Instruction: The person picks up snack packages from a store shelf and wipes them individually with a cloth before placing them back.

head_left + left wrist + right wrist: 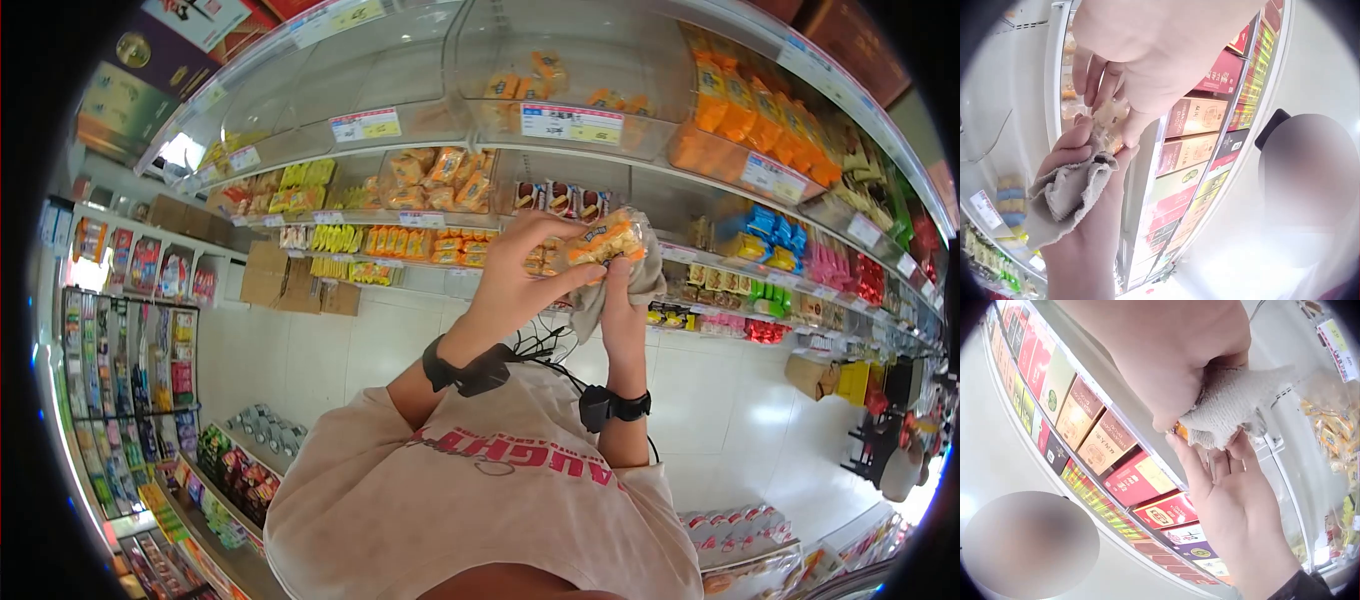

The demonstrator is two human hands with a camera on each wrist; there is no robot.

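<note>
In front of the shelves, both hands meet at a snack packet point(608, 240) in a clear and orange wrapper. The left hand point(525, 268) grips it from the left, thumb along its lower edge. From the other side the right hand point(622, 312) pinches the packet with its thumb on the wrapper. A grey cloth point(652, 272) is bunched in the right hand, behind and below the packet. In the left wrist view this cloth point(1072, 194) drapes over the right fingers. Seen from the right wrist, the cloth point(1232, 406) hides most of the packet.
Clear shelf bins point(565, 150) with price tags stand ahead, several holding orange packets point(440, 180). Chocolate-coloured round snacks point(560, 200) sit just behind the hands. Boxed goods point(1079, 412) line an upper shelf. A cardboard box point(285, 280) stands on the floor at left.
</note>
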